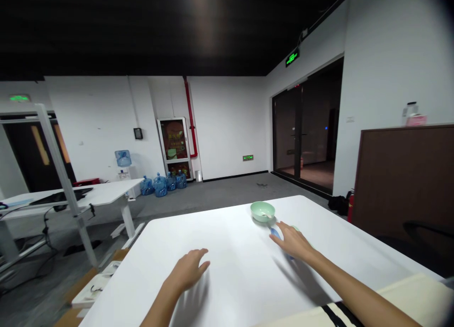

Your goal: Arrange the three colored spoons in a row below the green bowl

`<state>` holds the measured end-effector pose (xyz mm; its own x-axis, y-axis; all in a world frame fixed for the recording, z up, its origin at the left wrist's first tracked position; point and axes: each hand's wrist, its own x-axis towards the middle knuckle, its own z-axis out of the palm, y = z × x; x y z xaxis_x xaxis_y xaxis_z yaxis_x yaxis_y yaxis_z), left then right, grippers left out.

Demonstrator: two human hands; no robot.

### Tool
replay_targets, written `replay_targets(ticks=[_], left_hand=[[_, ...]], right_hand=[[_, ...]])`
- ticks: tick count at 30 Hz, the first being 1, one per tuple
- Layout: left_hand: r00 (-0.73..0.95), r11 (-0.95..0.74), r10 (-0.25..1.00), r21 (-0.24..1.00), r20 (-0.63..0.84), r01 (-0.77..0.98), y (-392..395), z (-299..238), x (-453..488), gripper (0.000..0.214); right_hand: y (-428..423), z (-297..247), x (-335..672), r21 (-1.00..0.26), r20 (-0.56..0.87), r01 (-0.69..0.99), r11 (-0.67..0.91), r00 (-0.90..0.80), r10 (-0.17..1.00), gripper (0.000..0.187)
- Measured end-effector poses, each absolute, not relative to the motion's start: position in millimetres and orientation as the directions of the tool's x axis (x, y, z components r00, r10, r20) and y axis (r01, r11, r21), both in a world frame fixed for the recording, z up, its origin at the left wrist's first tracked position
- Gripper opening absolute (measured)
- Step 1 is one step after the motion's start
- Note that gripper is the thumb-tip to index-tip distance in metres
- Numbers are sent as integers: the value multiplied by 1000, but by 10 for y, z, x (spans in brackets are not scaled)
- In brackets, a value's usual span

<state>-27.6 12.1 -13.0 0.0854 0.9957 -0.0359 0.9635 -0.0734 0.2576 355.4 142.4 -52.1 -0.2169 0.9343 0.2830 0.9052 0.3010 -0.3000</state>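
Observation:
A light green bowl [262, 212] stands upright near the far edge of the white table, with a pale utensil resting inside it. My right hand [291, 242] reaches close to the bowl's near right side, thumb and fingers apart. Below it lies a small blue object [275, 233], mostly hidden by the hand, its kind unclear. Behind my fingers a bit of something pale green [295, 228] peeks out. On the left, my left hand [189, 269] hovers over the table top with thumb and fingers spread, holding nothing.
The white table [220, 242] spreads out before me. A cream cloth with black stripes [400, 298] covers its near right corner. Cardboard boxes [83, 289] stand beside its left edge. Another desk [109, 192] is at left, a brown partition [407, 185] at right.

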Motion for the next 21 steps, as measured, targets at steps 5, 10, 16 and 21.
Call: replay_targets(ticks=[5, 10, 16, 21], left_hand=[[91, -81, 996, 271, -25, 959, 116, -123, -273, 54], [96, -84, 995, 270, -32, 959, 131, -126, -274, 55], [97, -82, 994, 275, -44, 958, 129, -123, -251, 54], [97, -78, 994, 281, -52, 957, 127, -122, -259, 54]], right_hand=[[1435, -520, 3547, -321, 286, 898, 301, -211, 935, 53], [1439, -525, 3549, -339, 275, 895, 291, -202, 940, 54], [1519, -439, 3575, -326, 231, 914, 242, -171, 958, 52], [1890, -272, 3500, -249, 222, 948, 199, -145, 964, 47]])
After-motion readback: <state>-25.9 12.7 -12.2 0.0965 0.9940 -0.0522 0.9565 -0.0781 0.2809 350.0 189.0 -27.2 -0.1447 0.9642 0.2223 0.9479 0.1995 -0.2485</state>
